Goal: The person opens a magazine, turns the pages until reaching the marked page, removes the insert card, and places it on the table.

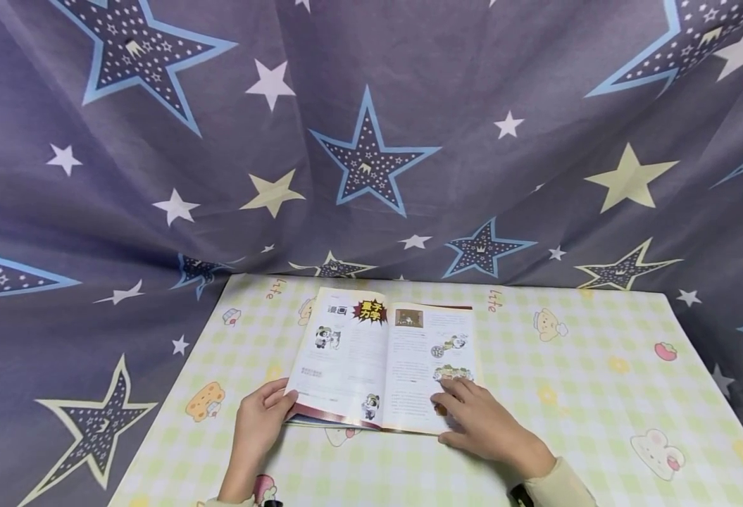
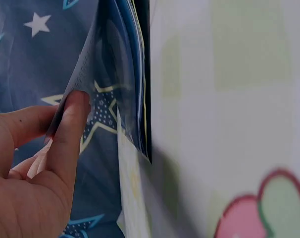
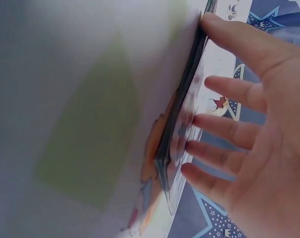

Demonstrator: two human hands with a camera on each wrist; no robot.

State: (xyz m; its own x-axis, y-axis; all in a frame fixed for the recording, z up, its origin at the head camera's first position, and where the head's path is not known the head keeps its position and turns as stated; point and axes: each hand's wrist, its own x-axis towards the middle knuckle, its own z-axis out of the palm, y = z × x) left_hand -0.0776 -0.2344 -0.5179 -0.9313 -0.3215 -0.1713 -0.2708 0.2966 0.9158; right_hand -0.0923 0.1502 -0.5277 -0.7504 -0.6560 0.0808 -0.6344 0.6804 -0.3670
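An open magazine (image 1: 355, 355) with text and cartoon panda drawings lies on the table. At its lower left corner my left hand (image 1: 258, 417) pinches a page. In the left wrist view that page (image 2: 83, 67) is lifted at the edge, thumb on one side and fingers on the other, above the other pages. My right hand (image 1: 482, 422) rests on the lower right page, fingertips near a coloured picture. Seen from the right wrist, the fingers (image 3: 229, 130) are spread and fairly straight over the page, and the thumb reaches the magazine's bottom edge.
A pale green checked tablecloth (image 1: 574, 394) with cartoon prints covers the table. Behind and beside the table hangs a dark blue-purple cloth (image 1: 460, 176) with star patterns.
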